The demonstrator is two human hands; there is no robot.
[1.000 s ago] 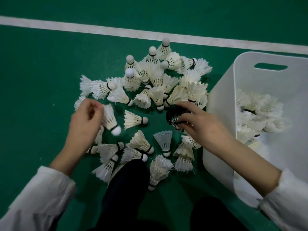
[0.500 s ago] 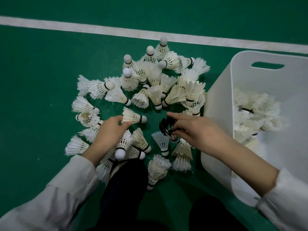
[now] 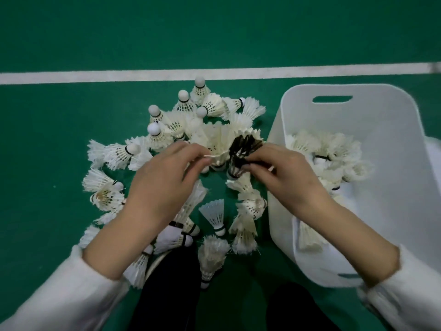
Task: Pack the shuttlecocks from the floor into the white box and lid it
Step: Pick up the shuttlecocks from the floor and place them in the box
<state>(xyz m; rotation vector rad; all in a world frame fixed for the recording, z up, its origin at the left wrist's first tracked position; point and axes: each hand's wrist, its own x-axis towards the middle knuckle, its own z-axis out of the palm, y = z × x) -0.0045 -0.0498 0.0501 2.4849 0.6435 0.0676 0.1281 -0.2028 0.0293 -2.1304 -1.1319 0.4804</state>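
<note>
From my end, the change is in the left hand point(image 3: 162, 187). A second ago it was at the far side of the pile from the white box point(image 3: 396, 144), closed on a white shuttlecock. Since then it has swung in towards the box. It now meets the right hand point(image 3: 288, 180) above the middle of the pile, just short of the box's near wall.

The left hand pinches a white shuttlecock point(image 3: 218, 146) by its feathers. The right hand is clamped on the black shuttlecock point(image 3: 244, 145), which it has held throughout and has lifted a little. The two shuttlecocks are side by side and touching, or very nearly.

I read this as nesting one into the other so both go over in a single trip. Neither has entered the box yet.

Some shuttlecocks point(image 3: 329, 154) already lie inside the box, heaped against its far wall. Many more shuttlecocks point(image 3: 181, 120) remain on the floor point(image 3: 59, 163) on the side of the box away from its handle slot. Some stand on their skirts and some lie flat.

So the packing is well short of done, and the lidding is further off. I cannot pick out a lid with any certainty.
</note>
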